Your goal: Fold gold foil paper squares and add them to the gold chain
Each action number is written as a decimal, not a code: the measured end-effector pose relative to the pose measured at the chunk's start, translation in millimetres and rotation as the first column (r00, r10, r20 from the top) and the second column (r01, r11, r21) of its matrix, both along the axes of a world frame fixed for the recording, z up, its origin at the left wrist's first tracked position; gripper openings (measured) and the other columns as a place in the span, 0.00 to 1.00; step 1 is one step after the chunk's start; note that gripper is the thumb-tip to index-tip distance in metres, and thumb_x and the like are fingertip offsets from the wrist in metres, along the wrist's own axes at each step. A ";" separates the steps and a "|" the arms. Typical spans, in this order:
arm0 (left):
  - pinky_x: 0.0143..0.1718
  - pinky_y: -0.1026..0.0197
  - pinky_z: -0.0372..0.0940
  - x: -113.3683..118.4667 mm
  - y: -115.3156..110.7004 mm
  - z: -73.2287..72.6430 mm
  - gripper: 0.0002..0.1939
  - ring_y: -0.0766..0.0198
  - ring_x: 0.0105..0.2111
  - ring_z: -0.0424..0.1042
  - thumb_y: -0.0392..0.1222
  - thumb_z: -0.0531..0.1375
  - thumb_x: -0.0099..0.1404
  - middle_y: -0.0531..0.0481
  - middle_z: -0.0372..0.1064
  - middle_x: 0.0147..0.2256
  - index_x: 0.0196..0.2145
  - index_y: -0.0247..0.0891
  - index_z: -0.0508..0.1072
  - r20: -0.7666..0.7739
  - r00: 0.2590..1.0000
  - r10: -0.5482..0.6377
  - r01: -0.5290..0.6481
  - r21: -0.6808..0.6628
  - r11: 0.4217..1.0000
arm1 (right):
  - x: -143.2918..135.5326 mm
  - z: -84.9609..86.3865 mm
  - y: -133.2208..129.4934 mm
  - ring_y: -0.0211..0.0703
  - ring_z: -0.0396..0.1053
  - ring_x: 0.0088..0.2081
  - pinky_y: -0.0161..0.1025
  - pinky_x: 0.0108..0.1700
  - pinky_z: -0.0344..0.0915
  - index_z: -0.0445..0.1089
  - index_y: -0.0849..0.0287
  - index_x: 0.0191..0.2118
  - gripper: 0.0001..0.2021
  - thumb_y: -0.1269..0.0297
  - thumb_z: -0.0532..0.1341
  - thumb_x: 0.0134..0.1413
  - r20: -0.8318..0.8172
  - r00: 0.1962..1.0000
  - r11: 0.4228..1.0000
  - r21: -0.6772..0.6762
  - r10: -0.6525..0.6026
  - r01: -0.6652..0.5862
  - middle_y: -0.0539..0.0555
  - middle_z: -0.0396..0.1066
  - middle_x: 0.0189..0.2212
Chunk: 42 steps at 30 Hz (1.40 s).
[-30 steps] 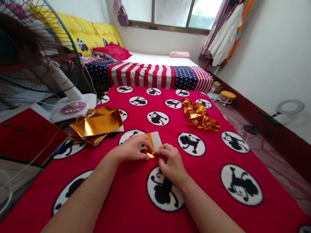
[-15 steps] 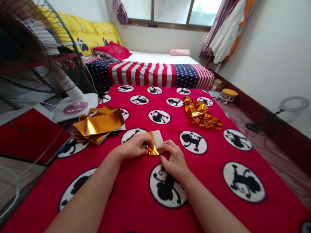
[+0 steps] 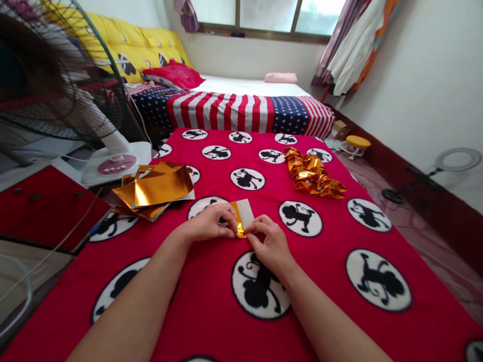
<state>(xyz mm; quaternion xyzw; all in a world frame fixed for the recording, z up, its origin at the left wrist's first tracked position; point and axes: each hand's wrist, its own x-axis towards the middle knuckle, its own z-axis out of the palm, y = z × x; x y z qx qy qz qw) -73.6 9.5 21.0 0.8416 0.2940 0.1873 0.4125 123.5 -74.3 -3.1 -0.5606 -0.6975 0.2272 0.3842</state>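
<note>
A partly folded sheet of gold foil paper (image 3: 246, 212), white on one face, lies between my hands on the red cloth (image 3: 211, 311). My left hand (image 3: 213, 221) pinches its left side with curled fingers. At the lower right corner, the thumb and forefinger of my right hand (image 3: 268, 242) press together on the paper. A shiny gold crease shows between the fingertips. To the left rests a loose stack of flat gold foil sheets (image 3: 164, 187). Farther off on the right sits a cluster of folded gold foil pieces (image 3: 311, 173).
A fan (image 3: 116, 156) stands at the left, beside a red-topped box (image 3: 49, 206). Beyond the cloth is a bed with a striped and starred cover (image 3: 230, 111). A yellow stool (image 3: 357, 142) and a ring light stand (image 3: 426, 176) are on the floor at right.
My left fingers have shifted down and slightly right along the foil paper, and its lower edge looks more tucked in. My right hand keeps its pinch at the corner.
</note>
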 end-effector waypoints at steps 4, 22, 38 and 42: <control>0.41 0.62 0.63 -0.2 0.6 -0.9 0.05 0.62 0.36 0.70 0.42 0.68 0.54 0.49 0.73 0.33 0.31 0.42 0.81 0.003 1.000 0.006 -0.006 0.020 1.000 | 0.0 -1.1 1.1 0.38 0.66 0.33 0.36 0.37 0.61 0.76 0.55 0.32 0.07 0.74 0.62 0.50 0.026 1.000 1.000 -0.008 -0.009 0.009 0.49 0.68 0.32; 0.36 0.63 0.65 3.9 0.0 -5.7 0.04 0.63 0.32 0.72 0.39 0.64 0.55 0.49 0.75 0.31 0.26 0.36 0.75 -0.056 0.983 0.176 -0.170 0.103 0.980 | -1.9 -3.5 1.2 0.37 0.64 0.29 0.35 0.34 0.59 0.69 0.56 0.30 0.03 0.69 0.64 0.51 0.015 0.998 0.998 0.005 -0.059 0.058 0.48 0.68 0.29; 0.37 0.64 0.65 -1.5 5.3 -8.2 0.07 0.63 0.34 0.73 0.42 0.65 0.57 0.47 0.76 0.33 0.28 0.36 0.79 -0.008 0.998 0.067 -0.067 0.025 0.997 | -5.0 -0.3 -1.5 0.36 0.62 0.28 0.36 0.34 0.54 0.69 0.57 0.25 0.07 0.68 0.63 0.54 0.149 0.987 0.998 0.029 -0.064 0.061 0.47 0.67 0.27; 0.35 0.65 0.64 0.5 4.0 -8.7 0.06 0.64 0.32 0.72 0.42 0.65 0.56 0.48 0.75 0.32 0.27 0.35 0.78 -0.032 0.993 0.114 -0.113 0.046 0.993 | -7.4 -0.1 -0.9 0.36 0.63 0.29 0.36 0.35 0.53 0.68 0.58 0.24 0.08 0.69 0.63 0.53 0.214 0.973 0.996 0.044 -0.084 0.076 0.47 0.68 0.27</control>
